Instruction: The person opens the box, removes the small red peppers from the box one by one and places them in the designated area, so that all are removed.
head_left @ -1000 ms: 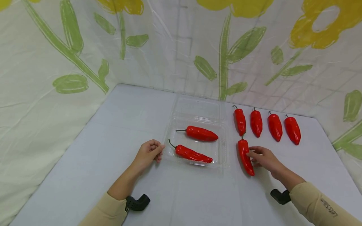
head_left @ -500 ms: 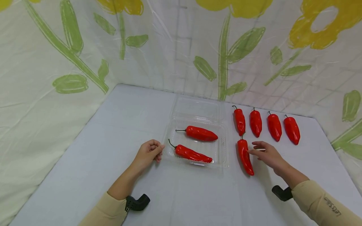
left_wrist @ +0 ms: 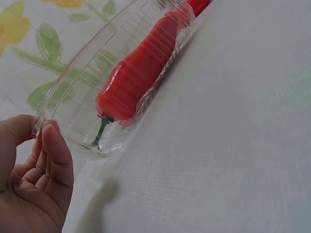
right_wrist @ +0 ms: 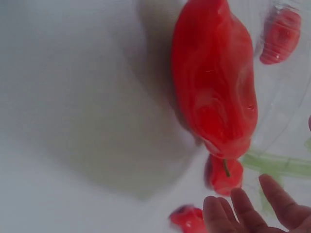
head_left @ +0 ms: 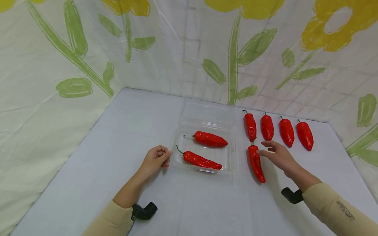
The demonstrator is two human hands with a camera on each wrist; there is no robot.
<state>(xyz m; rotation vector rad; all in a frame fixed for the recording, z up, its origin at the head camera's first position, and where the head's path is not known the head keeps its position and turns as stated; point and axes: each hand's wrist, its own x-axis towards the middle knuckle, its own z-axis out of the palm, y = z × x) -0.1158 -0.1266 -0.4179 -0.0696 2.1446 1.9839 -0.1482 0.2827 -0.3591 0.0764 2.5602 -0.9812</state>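
A clear plastic clamshell container (head_left: 237, 152) lies unfolded on the table, with two red chili peppers (head_left: 210, 140) (head_left: 201, 160) lying crosswise in its near half. My left hand (head_left: 154, 160) pinches the container's left rim between thumb and finger, plain in the left wrist view (left_wrist: 39, 170). Just right of the container, a loose red pepper (head_left: 255, 165) lies lengthwise, stem pointing away. My right hand (head_left: 282, 159) hovers at its right side, fingers extended and spread, thumb overlapping the pepper's upper part in the head view. In the right wrist view, the fingers (right_wrist: 245, 208) hold nothing.
Several more red peppers (head_left: 287, 132) stand in a row along the back right of the white-covered table (head_left: 206, 206). The container's transparent lid (head_left: 205, 112) lies folded back toward the flowered curtain (head_left: 168, 59) behind the table.
My right hand has let go of the loose pepper, spread its fingers and shifted up toward the pepper's stem end. The left hand and the container have stayed in place.
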